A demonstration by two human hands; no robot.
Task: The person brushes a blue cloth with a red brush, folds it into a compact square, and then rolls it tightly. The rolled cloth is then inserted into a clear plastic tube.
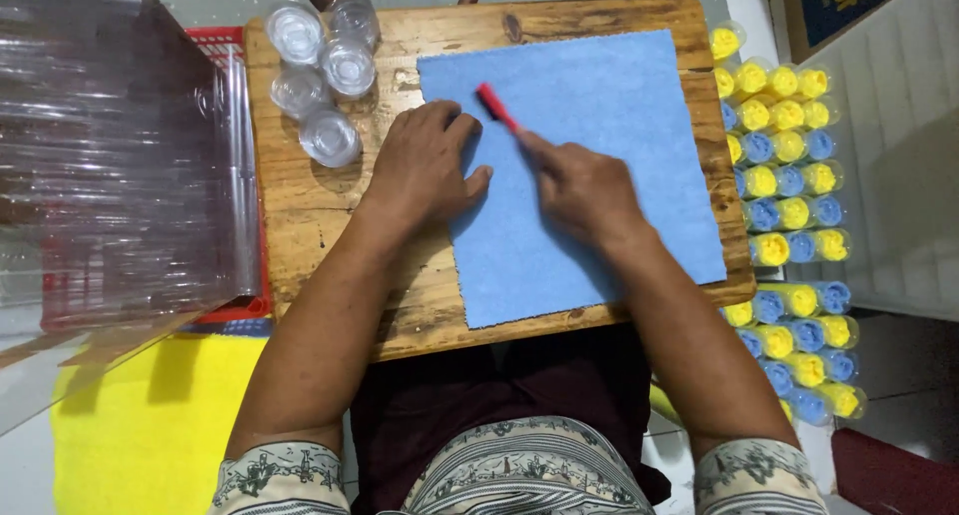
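Head view: a person's right hand (584,190) pinches a red stick (496,106) over the blue cloth (599,115), while the left hand (425,165), flat and empty, pins the cloth's left edge; a steady stroke seems next.

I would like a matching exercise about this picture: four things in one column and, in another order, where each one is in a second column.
Things:
1. blue cloth
2. clear cups
3. red tool
4. yellow and blue filled cups

Places:
A. off the wooden board, along its right edge
B. in the grip of the right hand
C. spread on the board, under both hands, the left hand flat on its left edge
D. grouped at the board's far left corner

Pairs: 1-C, 2-D, 3-B, 4-A
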